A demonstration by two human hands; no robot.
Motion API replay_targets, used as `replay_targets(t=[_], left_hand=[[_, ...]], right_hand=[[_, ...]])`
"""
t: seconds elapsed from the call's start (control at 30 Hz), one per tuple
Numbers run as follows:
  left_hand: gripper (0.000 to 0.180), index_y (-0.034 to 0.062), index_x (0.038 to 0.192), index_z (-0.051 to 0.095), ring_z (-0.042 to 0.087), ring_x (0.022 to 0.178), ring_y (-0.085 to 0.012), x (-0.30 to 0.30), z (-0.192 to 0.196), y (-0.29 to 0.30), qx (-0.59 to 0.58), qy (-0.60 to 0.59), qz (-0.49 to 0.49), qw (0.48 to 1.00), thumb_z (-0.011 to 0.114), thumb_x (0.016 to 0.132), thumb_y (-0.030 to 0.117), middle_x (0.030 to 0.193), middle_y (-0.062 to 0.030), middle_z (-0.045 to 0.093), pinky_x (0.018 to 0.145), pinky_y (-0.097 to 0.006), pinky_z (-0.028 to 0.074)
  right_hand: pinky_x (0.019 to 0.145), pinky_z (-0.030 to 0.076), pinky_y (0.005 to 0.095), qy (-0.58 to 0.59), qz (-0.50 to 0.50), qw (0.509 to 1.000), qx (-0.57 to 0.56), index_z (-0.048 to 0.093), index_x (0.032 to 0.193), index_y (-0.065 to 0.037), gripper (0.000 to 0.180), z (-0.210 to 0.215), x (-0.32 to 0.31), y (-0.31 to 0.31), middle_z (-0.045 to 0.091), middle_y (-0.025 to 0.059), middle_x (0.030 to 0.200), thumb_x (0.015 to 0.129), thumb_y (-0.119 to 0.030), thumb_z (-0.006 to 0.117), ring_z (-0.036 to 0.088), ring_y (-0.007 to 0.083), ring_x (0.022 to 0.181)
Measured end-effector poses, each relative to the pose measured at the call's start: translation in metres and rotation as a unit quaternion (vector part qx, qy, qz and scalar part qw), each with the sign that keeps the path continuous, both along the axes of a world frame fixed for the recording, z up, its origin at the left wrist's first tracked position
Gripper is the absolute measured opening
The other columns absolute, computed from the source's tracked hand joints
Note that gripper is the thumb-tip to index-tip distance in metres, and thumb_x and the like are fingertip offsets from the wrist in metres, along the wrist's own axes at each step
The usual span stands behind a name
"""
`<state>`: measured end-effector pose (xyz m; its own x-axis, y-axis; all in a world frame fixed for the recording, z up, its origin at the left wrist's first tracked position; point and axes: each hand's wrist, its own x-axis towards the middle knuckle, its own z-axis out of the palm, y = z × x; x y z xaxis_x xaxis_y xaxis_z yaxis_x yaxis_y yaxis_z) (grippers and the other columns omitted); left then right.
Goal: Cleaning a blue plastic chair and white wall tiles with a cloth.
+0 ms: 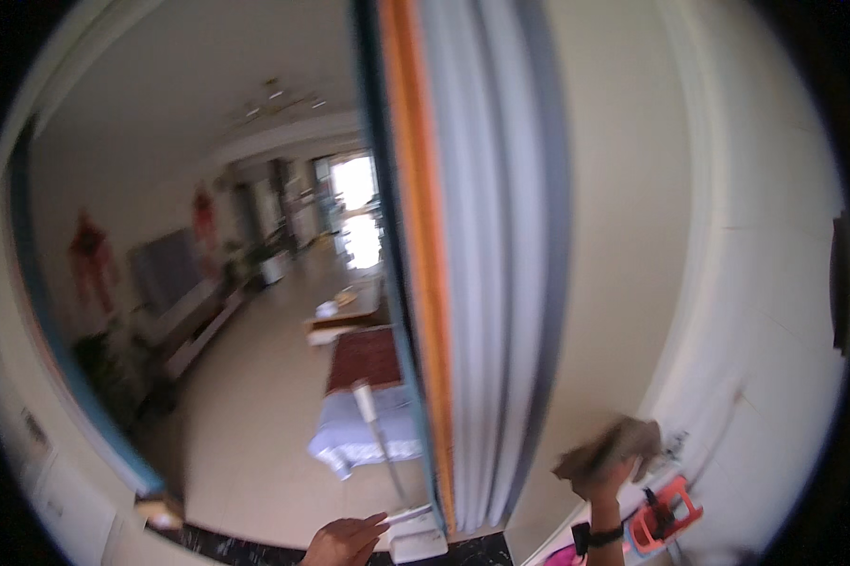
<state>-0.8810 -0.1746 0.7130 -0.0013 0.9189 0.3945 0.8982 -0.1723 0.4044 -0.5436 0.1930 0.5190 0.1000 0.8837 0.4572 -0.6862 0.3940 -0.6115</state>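
Note:
My right hand (606, 486), with a dark band at its wrist, grips a crumpled brown-grey cloth (623, 445) beside the pale wall at the lower right. The cloth is blurred. At the bottom centre, my left hand (348, 542) has its fingers drawn together, with the tips next to a white long-handled tool (417, 542) that looks like a dustpan. Its thin pole (387, 457) rises to a thick white grip. Whether the left fingers touch the tool I cannot tell.
Grey curtains (496, 264) with an orange strip (416, 236) hang between the doorway and the wall. An orange-red plastic stool (668, 514) stands by my right forearm. Past the doorway are a cloth-covered seat (364, 424), a low table (335, 325) and a television (172, 269).

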Motion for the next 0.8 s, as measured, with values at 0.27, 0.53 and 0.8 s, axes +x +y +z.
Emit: replay_targets(t=[0.27,0.53,0.8], left_hand=[[0.03,0.0023,0.112,0.063,0.065,0.094,-0.0278,-0.089,-0.031,-0.145,0.028,0.056,0.107,0.992,0.063,0.083,0.009,0.118,-0.0103,0.063,0.079,-0.036,0.054],[0.028,-0.0003,0.107,0.062,0.064,0.088,-0.0265,-0.143,-0.05,-0.297,0.089,0.034,0.208,0.973,0.059,0.08,0.005,0.117,-0.0146,0.062,0.076,-0.034,0.052],[0.028,0.0016,0.104,0.065,0.066,0.086,-0.0282,-0.21,-0.037,-0.486,0.079,-0.009,0.467,0.881,0.065,0.077,0.001,0.109,-0.0131,0.067,0.078,-0.037,0.052]], right_hand=[[0.095,0.045,0.0442,-0.053,0.061,0.994,-0.079,0.039,0.131,-0.001,0.054,0.043,-0.128,-0.175,0.051,0.013,0.122,0.096,-0.041,0.044,0.051,0.0264,0.113],[0.094,0.046,0.0427,-0.053,0.429,0.897,-0.095,0.039,0.131,-0.001,0.054,0.047,-0.334,-0.359,0.051,0.0127,0.123,0.096,-0.041,0.044,0.051,0.0252,0.113],[0.092,0.047,0.0385,-0.134,0.656,0.724,-0.167,0.041,0.131,-0.001,0.052,0.101,-0.55,-0.534,0.05,0.0121,0.125,0.095,-0.038,0.049,0.052,0.0225,0.111]])
